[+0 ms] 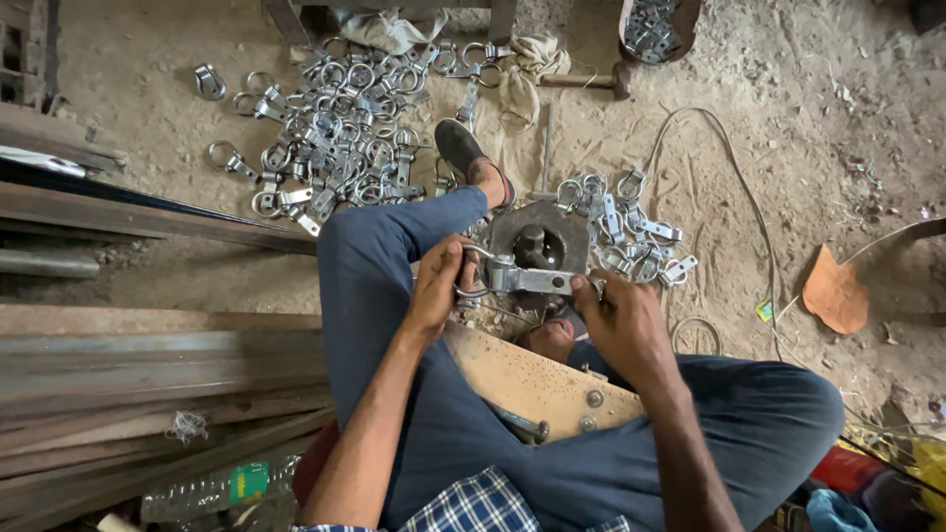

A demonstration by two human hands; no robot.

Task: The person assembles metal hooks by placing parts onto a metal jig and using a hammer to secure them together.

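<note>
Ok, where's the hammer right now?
In the head view the hammer lies on the dirt floor at the top, right of centre, its wooden handle beside a crumpled cloth, beyond the small pile of metal clamps.

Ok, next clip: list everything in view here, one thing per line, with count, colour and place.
metal clamp piece: one, silver, held by both hands over the block
steel block: one, dark grey, on the ground between the legs
large clamp pile: many, silver, upper left on the dirt floor
small clamp pile: many, silver, right of the block
hammer: one, wooden handle, top centre
cloth sacks: pale, top centre
wooden board: one, tan, across the lap
metal bars: several, rusty brown, left
plastic bottle: one, clear, bottom left
wire: thin, pale, right
left hand: grips the clamp's ring end
right hand: grips the clamp's strap end
</note>
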